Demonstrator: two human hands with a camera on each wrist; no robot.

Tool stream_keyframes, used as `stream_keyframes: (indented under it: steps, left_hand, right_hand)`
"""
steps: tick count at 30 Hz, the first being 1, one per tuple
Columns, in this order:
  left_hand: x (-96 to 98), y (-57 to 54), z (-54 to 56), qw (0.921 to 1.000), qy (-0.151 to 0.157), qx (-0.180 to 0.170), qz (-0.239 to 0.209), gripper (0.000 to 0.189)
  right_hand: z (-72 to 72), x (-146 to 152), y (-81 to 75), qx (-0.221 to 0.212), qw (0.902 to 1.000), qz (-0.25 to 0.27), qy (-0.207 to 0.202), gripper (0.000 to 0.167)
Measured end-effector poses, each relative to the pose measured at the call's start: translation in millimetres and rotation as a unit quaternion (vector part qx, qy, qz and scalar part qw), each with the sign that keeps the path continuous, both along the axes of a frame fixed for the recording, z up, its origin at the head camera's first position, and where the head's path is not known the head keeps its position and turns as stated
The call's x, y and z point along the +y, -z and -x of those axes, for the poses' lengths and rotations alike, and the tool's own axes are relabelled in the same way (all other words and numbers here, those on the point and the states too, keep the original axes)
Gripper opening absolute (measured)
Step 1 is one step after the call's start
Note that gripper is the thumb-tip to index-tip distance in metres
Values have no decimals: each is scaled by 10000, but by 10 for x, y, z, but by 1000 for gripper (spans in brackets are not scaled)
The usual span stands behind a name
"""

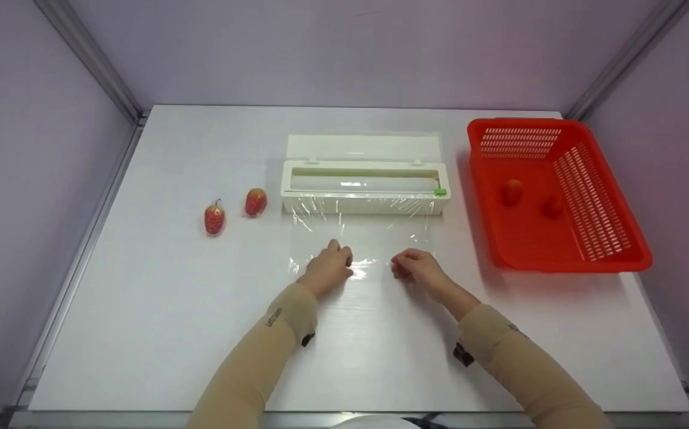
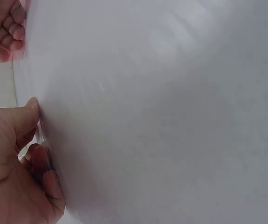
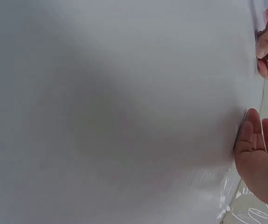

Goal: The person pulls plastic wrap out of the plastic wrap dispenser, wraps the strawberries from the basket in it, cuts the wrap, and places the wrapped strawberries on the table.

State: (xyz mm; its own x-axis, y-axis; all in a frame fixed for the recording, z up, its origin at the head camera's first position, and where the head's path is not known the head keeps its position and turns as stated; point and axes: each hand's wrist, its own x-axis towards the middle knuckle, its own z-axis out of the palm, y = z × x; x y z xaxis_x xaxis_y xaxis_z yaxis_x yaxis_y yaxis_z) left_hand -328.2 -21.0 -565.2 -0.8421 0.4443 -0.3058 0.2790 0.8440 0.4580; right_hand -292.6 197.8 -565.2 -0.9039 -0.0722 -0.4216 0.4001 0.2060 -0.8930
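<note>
A sheet of clear plastic wrap (image 1: 374,229) stretches from a white wrap dispenser (image 1: 362,205) toward me over the white table. My left hand (image 1: 328,268) pinches the sheet's near edge left of centre. In the left wrist view, the thumb (image 2: 29,114) and curled fingers of that hand lie along the film's edge. My right hand (image 1: 421,269) pinches the same edge farther right, its fingers bent toward the thumb. Inside the dispenser, whose lid (image 1: 362,147) is raised, lies the roll (image 1: 362,183); a green slider (image 1: 440,192) sits at its right end.
Two small red-and-yellow fruits, one shiny as if wrapped (image 1: 214,218) and another fruit (image 1: 255,202), lie left of the dispenser. On the right stands a red plastic basket (image 1: 571,262) holding two more fruits. Purple-grey walls enclose the table at the back and sides.
</note>
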Motion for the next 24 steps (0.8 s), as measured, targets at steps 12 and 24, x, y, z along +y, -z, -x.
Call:
stream_keyframes:
  steps: [12, 24]
  left_hand:
    - [-8, 22, -18, 10000, 22, -46, -2, 10]
    - [-30, 44, 0, 10000, 79, 21, -45, 10]
  right_hand:
    - [-340, 994, -697, 100, 9888, -942, -1154, 39]
    - [28, 2301, -1103, 689, 9356, -3386, 719, 66]
